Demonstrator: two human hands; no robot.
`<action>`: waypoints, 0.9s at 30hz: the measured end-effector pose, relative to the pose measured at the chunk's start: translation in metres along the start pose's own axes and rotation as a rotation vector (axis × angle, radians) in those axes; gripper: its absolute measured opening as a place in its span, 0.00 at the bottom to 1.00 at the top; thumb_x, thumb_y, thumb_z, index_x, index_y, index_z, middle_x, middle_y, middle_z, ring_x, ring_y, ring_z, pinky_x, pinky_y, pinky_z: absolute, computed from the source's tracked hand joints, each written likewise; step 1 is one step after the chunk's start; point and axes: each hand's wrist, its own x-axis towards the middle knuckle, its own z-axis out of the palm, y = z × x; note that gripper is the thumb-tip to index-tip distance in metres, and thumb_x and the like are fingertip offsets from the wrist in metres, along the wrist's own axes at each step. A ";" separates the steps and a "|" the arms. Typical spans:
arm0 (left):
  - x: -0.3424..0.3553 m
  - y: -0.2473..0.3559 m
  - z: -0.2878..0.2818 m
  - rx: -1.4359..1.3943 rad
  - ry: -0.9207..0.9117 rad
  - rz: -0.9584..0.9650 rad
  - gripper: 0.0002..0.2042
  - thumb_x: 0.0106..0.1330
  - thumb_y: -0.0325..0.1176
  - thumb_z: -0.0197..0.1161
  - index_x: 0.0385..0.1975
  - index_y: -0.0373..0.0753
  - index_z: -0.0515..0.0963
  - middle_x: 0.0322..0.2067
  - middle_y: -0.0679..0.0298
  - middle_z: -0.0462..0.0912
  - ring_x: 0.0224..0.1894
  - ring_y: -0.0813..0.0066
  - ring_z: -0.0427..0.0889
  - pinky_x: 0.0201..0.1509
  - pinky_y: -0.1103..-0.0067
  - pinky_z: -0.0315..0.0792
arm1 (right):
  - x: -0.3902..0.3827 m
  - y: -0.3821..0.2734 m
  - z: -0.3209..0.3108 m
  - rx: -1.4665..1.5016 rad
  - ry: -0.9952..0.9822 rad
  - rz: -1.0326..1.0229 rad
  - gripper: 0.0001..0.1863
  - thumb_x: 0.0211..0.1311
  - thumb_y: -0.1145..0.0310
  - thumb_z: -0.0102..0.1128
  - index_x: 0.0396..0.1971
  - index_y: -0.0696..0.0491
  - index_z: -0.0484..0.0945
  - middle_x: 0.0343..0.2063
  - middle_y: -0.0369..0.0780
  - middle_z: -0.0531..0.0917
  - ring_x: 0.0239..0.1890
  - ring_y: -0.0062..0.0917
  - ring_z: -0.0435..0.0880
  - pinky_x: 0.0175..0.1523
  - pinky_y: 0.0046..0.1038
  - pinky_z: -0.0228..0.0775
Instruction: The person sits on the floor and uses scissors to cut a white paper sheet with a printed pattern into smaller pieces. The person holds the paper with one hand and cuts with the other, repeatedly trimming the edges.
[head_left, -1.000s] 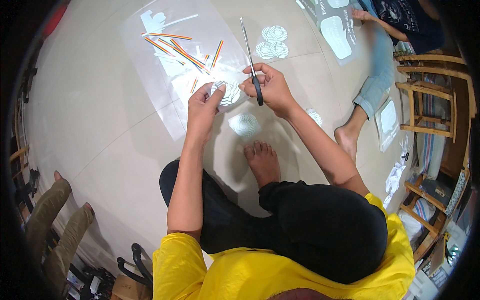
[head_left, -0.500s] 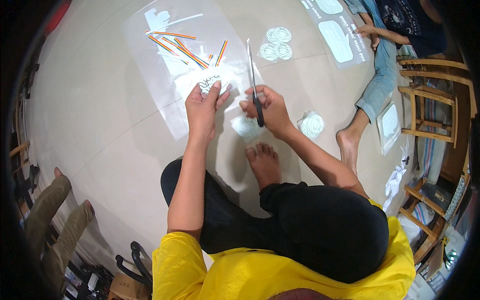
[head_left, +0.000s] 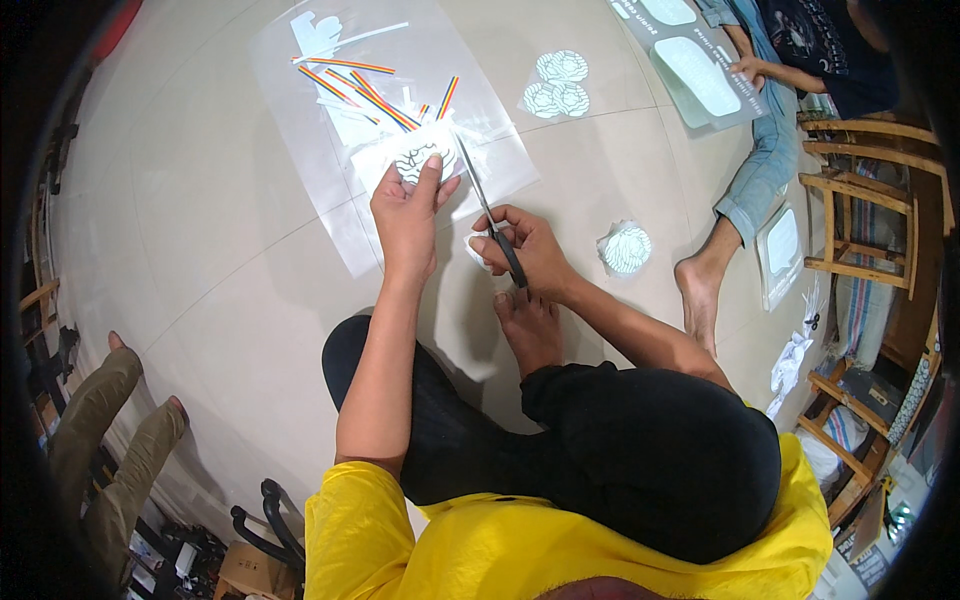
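Between the thumb and fingers of my left hand (head_left: 408, 215) is a white sticker (head_left: 422, 163) with dark wavy lines. My right hand (head_left: 527, 248) grips a pair of scissors (head_left: 487, 205) by the black handle. The metal blades point up and left, their tips near the sticker's right edge, and look closed. A patterned cutout (head_left: 478, 246) lies on the floor, largely covered by my right hand. Beyond my hands a clear plastic sheet (head_left: 400, 30) carries rainbow-striped strips (head_left: 385, 100) and white scraps (head_left: 318, 38).
More patterned cutouts (head_left: 556, 84) lie farther off, and a single one (head_left: 626, 248) sits to the right. At the upper right a seated person touches a printed sheet (head_left: 700, 85). Wooden chairs (head_left: 865, 200) line the right side. Another person's legs (head_left: 125, 440) are at the left.
The scissors have moved down and tilted left toward the sticker, with my right hand lower. My left hand has barely moved. The other person's printed sheet has shifted slightly.
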 end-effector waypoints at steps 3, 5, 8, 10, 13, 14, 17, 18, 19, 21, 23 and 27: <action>-0.001 0.001 0.001 0.004 -0.002 -0.006 0.15 0.78 0.29 0.64 0.59 0.29 0.76 0.51 0.60 0.86 0.51 0.70 0.88 0.58 0.73 0.85 | 0.000 0.000 0.002 -0.002 0.021 -0.006 0.17 0.67 0.63 0.75 0.49 0.55 0.81 0.25 0.31 0.84 0.26 0.11 0.78 0.32 0.18 0.71; -0.002 0.001 0.001 0.010 -0.004 -0.008 0.15 0.78 0.30 0.64 0.58 0.29 0.77 0.51 0.60 0.87 0.51 0.70 0.88 0.58 0.73 0.85 | 0.000 0.001 0.003 0.000 0.032 -0.014 0.15 0.68 0.65 0.74 0.48 0.55 0.81 0.23 0.30 0.83 0.25 0.09 0.77 0.32 0.17 0.70; -0.002 0.002 0.001 0.019 -0.001 -0.005 0.15 0.78 0.30 0.64 0.59 0.29 0.77 0.51 0.61 0.87 0.51 0.71 0.88 0.58 0.73 0.85 | 0.000 0.001 0.004 0.001 0.026 -0.024 0.15 0.69 0.65 0.74 0.48 0.55 0.81 0.23 0.30 0.83 0.25 0.09 0.76 0.31 0.17 0.70; -0.002 0.002 0.001 0.021 0.003 -0.005 0.15 0.78 0.30 0.64 0.59 0.29 0.77 0.51 0.61 0.87 0.51 0.72 0.88 0.59 0.72 0.85 | 0.001 0.001 0.005 0.000 0.026 -0.029 0.15 0.69 0.66 0.74 0.48 0.55 0.81 0.23 0.29 0.83 0.25 0.09 0.76 0.31 0.17 0.70; -0.003 0.002 0.001 0.024 0.002 -0.006 0.15 0.78 0.30 0.64 0.59 0.29 0.77 0.51 0.61 0.87 0.50 0.73 0.88 0.58 0.72 0.85 | 0.001 0.001 0.004 -0.005 0.026 -0.034 0.15 0.68 0.66 0.75 0.49 0.55 0.81 0.23 0.30 0.83 0.25 0.09 0.76 0.31 0.17 0.70; -0.003 0.002 0.001 0.023 0.000 -0.006 0.15 0.78 0.30 0.64 0.59 0.29 0.77 0.51 0.61 0.87 0.50 0.73 0.88 0.58 0.73 0.85 | 0.001 0.001 0.004 -0.008 0.029 -0.034 0.15 0.68 0.65 0.75 0.49 0.55 0.81 0.23 0.30 0.83 0.25 0.09 0.76 0.31 0.17 0.70; -0.003 0.002 0.001 0.025 -0.004 -0.003 0.15 0.78 0.30 0.63 0.59 0.29 0.78 0.51 0.60 0.87 0.50 0.74 0.87 0.58 0.73 0.85 | 0.003 0.003 0.004 -0.011 0.026 -0.037 0.17 0.68 0.64 0.75 0.49 0.55 0.80 0.25 0.31 0.84 0.26 0.10 0.77 0.31 0.17 0.70; -0.003 0.002 0.001 0.024 -0.006 -0.004 0.15 0.78 0.30 0.63 0.58 0.29 0.78 0.51 0.60 0.87 0.50 0.73 0.87 0.58 0.73 0.85 | 0.003 0.004 0.002 -0.011 0.020 -0.037 0.19 0.67 0.62 0.76 0.49 0.55 0.80 0.26 0.31 0.85 0.27 0.11 0.78 0.32 0.17 0.71; -0.003 0.002 0.001 0.023 -0.008 -0.005 0.15 0.78 0.30 0.63 0.58 0.29 0.78 0.51 0.60 0.87 0.50 0.73 0.87 0.58 0.73 0.85 | 0.003 0.005 0.001 -0.012 0.014 -0.037 0.20 0.66 0.61 0.77 0.49 0.56 0.80 0.27 0.32 0.86 0.28 0.12 0.79 0.32 0.18 0.72; -0.003 0.003 0.001 0.022 -0.009 -0.011 0.14 0.78 0.29 0.64 0.58 0.29 0.78 0.51 0.60 0.87 0.50 0.74 0.87 0.58 0.73 0.85 | 0.003 0.005 0.001 -0.018 0.016 -0.033 0.20 0.66 0.61 0.77 0.49 0.56 0.80 0.27 0.32 0.86 0.28 0.12 0.79 0.32 0.18 0.72; -0.003 0.003 0.001 0.021 -0.011 -0.019 0.14 0.78 0.30 0.64 0.58 0.29 0.78 0.51 0.60 0.87 0.50 0.74 0.87 0.58 0.73 0.85 | 0.003 0.005 0.001 -0.020 0.017 -0.031 0.20 0.66 0.61 0.77 0.49 0.56 0.80 0.27 0.32 0.86 0.28 0.12 0.79 0.32 0.18 0.73; -0.002 0.004 -0.001 0.027 -0.016 -0.042 0.14 0.78 0.30 0.64 0.57 0.29 0.79 0.51 0.61 0.87 0.50 0.74 0.87 0.58 0.73 0.85 | 0.003 0.004 0.000 -0.021 0.016 -0.023 0.20 0.66 0.61 0.77 0.49 0.55 0.80 0.28 0.32 0.87 0.28 0.11 0.80 0.32 0.17 0.72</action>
